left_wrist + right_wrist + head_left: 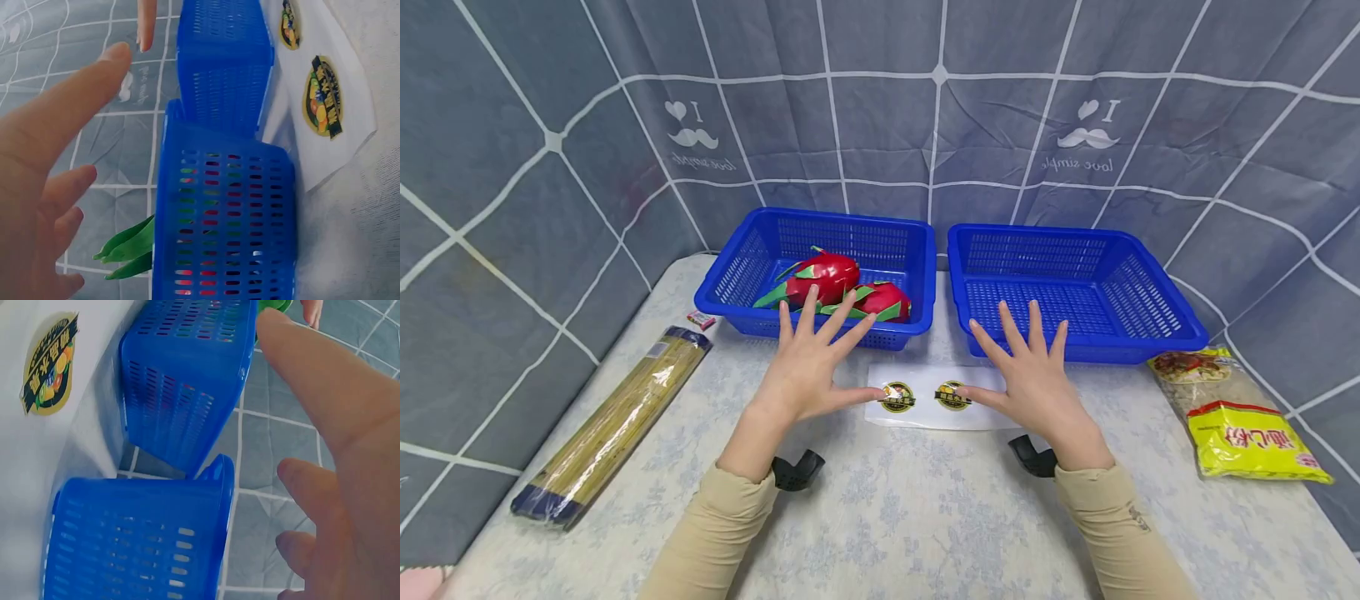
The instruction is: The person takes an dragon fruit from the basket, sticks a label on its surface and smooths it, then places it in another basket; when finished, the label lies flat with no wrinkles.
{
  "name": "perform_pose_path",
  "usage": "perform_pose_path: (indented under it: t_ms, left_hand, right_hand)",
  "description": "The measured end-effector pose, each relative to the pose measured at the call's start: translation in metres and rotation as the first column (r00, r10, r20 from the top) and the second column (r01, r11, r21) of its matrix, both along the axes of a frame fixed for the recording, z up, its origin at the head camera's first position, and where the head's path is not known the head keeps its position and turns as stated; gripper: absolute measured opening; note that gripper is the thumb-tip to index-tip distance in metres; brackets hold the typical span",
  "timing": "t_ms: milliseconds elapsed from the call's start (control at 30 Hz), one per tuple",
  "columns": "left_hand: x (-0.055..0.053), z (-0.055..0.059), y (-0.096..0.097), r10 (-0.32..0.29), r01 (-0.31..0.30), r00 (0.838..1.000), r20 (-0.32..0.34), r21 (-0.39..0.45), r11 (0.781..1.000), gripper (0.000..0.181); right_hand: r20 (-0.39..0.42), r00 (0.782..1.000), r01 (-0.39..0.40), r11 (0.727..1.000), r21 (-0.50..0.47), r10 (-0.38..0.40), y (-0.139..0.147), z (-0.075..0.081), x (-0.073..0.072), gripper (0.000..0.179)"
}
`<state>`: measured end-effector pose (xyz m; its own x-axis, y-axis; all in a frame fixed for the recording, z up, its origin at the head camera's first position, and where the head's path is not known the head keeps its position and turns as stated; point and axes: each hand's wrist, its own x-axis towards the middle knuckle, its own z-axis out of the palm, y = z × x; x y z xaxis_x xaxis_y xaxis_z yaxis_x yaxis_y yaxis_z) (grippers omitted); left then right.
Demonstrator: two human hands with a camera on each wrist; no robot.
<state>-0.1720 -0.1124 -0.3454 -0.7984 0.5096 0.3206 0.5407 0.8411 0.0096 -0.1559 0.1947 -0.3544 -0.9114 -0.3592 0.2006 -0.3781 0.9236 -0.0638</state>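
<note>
Two bare hands hang over the counter (895, 517) with every finger fanned wide, palms down, the thumbs pointing in toward each other. From where I stand, the left hand (801, 371) is spread just in front of the left blue basket (850, 235), its fingertips overlapping the near rim to my eye; the left wrist view shows it raised above that basket. The right hand (1037, 387) is spread in the same way before the right blue basket (1037, 250), which stands close beside the other.

Inside the left basket lie two red dragon fruits (831, 277) with green scales, side by side, the nearer one partly behind the fingers. Between the hands, a white sheet (925, 417) lies flat, bearing two oval fruit stickers (898, 398); each thumb tip overlaps one from above.

Over on the left, a plastic-wrapped bundle of thin tan sticks (617, 417) lies slantwise, with a small pink packet (701, 320) near its far end. At the right, a bag with a yellow label (1247, 425) rests by the basket's corner. Beige sleeves (707, 525) cover both forearms, and a gray-blue gridded curtain (887, 125) hangs behind.
</note>
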Motion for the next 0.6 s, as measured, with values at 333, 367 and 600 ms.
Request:
perform_pose_path:
  t_ms: [333, 367, 600]
  left_hand:
    - [-0.010, 0.007, -0.022, -0.045, 0.066, 0.996, -0.081, 0.288, 0.955, 0.091]
    - [-0.011, 0.007, -0.025, -0.053, 0.086, 0.993, -0.108, 0.337, 0.938, 0.089]
    - [-0.014, 0.012, -0.039, -0.040, 0.176, 0.977, -0.211, 0.682, 0.710, 0.054]
  right_hand:
    - [-0.130, 0.991, -0.015, 0.969, -0.249, -0.018, -0.015, 0.002, -0.004, 0.073]
    - [-0.165, 0.986, -0.030, 0.954, -0.299, -0.021, -0.018, 0.001, -0.005, 0.069]
    - [-0.349, 0.937, -0.207, 0.753, -0.625, -0.032, -0.037, -0.006, -0.012, 0.037]
